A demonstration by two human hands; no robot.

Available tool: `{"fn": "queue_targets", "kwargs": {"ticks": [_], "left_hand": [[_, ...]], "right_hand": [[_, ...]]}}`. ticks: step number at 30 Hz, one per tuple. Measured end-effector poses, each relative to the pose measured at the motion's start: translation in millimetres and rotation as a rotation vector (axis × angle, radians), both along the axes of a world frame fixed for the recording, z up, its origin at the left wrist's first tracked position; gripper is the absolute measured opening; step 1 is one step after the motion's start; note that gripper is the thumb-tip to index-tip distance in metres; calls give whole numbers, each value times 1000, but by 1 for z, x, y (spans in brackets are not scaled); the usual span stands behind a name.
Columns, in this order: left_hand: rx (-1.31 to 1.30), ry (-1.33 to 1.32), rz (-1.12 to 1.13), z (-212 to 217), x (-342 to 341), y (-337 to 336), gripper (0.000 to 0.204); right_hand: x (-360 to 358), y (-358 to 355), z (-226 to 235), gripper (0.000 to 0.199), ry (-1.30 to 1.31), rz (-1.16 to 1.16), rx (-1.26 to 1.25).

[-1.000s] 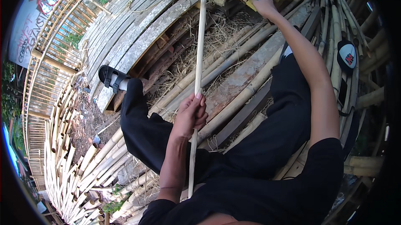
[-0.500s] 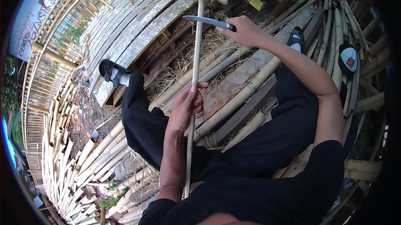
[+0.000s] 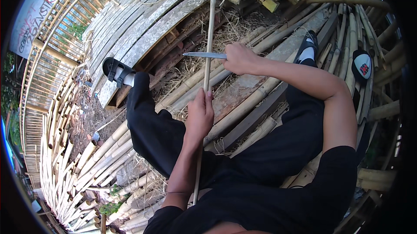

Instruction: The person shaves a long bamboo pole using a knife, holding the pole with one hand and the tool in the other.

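closer to the left hand (image 3: 200,112) than in the earlier frame, the knife (image 3: 195,54) has slid down the stick (image 3: 211,21). it lies crosswise just beyond the left fingers, which pinch the stick; the stick's long axis runs outward from the shirt (image 3: 243,208). right of the stick, the right hand's (image 3: 243,59) fingers curl round the knife.
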State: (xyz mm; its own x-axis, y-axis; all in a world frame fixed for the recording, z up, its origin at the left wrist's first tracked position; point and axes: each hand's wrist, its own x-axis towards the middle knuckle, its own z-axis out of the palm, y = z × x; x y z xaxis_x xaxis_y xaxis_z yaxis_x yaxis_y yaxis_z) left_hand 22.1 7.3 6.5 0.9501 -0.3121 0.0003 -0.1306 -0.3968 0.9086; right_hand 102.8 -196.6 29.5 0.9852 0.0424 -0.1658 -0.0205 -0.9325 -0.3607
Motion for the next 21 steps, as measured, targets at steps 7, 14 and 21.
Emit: {"fn": "queue_targets", "kwargs": {"ticks": [7,14,21], "left_hand": [[57,6,-51,-2,-12,-7,23],[52,-25,-36,-12,-4,-11,22],[70,-27,5,-23,4,-2,26]], "right_hand": [[45,-64,-12,27,2,-130,-216],[40,-67,-5,29,-39,-272,-78],[-14,-1,-22,28,65,186,-89]]}}
